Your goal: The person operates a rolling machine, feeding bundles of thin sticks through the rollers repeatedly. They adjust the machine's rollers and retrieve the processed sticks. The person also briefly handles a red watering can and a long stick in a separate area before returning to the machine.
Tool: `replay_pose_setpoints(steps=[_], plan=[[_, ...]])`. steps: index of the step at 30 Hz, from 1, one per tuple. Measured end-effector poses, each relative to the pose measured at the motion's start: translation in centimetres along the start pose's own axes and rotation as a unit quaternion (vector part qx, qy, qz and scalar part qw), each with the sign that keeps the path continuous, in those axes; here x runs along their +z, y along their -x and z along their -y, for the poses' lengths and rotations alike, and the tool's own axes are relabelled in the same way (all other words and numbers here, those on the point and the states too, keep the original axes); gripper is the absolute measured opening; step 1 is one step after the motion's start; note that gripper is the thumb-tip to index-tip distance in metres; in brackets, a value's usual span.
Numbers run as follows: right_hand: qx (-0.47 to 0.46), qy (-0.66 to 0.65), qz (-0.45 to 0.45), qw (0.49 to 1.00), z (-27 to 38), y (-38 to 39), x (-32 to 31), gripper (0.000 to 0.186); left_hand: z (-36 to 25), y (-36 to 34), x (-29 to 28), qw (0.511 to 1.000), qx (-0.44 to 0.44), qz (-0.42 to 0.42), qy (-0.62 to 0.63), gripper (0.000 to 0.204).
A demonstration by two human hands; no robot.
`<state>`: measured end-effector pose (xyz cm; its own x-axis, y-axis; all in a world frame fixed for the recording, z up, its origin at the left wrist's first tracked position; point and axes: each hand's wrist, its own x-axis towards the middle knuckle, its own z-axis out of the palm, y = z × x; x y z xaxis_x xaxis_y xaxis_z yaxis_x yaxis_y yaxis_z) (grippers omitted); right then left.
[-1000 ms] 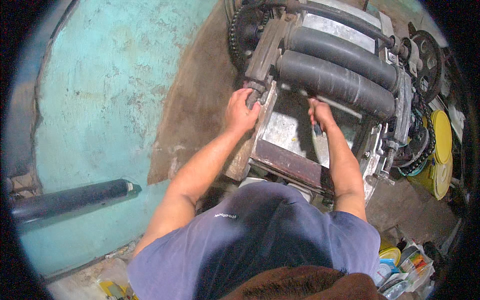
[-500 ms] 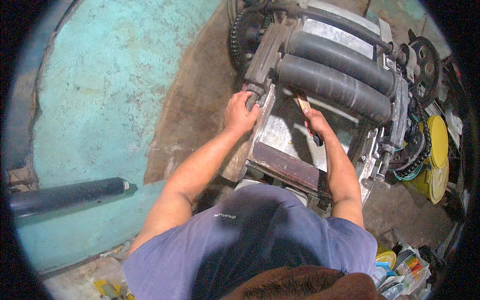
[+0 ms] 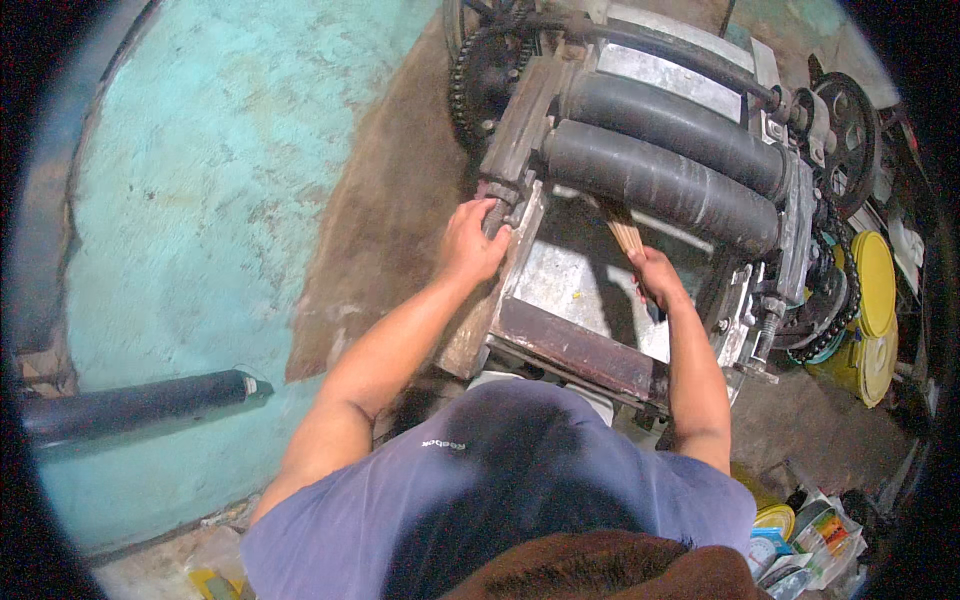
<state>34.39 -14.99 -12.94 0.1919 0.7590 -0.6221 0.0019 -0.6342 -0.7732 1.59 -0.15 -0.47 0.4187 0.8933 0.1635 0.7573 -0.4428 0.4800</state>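
My left hand [image 3: 474,243] is curled around a threaded screw [image 3: 493,214] on the left side of the machine's metal frame, and its fingertips are partly hidden. In my right hand [image 3: 656,276] is a brush-like tool [image 3: 625,236] with a tan, ribbed, widening part. Its far end is dark and reaches into shadow below the nearer black roller [image 3: 665,187]. A black end sticks out under that hand. Beneath the tool lies a pale metal plate [image 3: 560,262], and my right hand is above it, closed on the tool.
Behind the nearer roller is a second black roller [image 3: 680,122]. Chains and sprockets [image 3: 487,78] flank the frame, with a spoked wheel [image 3: 848,140] at far right. A brown bar [image 3: 575,340] crosses close to my body. Yellow buckets [image 3: 872,290] stand right; a dark cylinder [image 3: 135,400] lies left.
My right hand has moved a little to the right and toward my body with the tool. My left hand stays at the screw. The whole view has shifted slightly.
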Motion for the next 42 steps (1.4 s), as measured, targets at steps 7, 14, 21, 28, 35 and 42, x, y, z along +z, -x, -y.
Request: replay_pose_setpoints(steps=[7, 14, 21, 28, 35, 42], plan=[[-0.012, -0.163, -0.157, 0.974, -1.8, 12.6, 5.4, 0.039, -1.6, 0.2, -1.8, 1.0, -0.014, -0.004, 0.019, 0.051], [-0.026, -0.273, -0.314, 0.909, -6.9, 15.4, 8.6, 0.054, -1.2, 0.0, -0.9, 0.997, 0.022, -0.042, 0.06, 0.045], [-0.121, -0.189, -0.359, 0.906, -13.1, 15.8, 9.1, 0.063, -0.6, 0.7, -1.2, 0.997, 0.022, -0.012, 0.069, 0.043], [-0.055, -0.216, -0.333, 0.916, -11.6, 15.8, 8.5, 0.072, -0.9, 0.0, -1.1, 0.997, 0.027, -0.027, 0.073, 0.041], [-0.088, -0.144, -0.383, 0.908, -10.6, 15.1, 9.1, 0.062, -1.2, -0.2, -1.2, 0.997, 0.024, -0.029, 0.069, 0.039], [-0.102, -0.108, -0.376, 0.914, -10.2, 15.3, 8.8, 0.066, -1.2, -0.1, -1.4, 0.998, 0.015, -0.014, 0.064, 0.039]])
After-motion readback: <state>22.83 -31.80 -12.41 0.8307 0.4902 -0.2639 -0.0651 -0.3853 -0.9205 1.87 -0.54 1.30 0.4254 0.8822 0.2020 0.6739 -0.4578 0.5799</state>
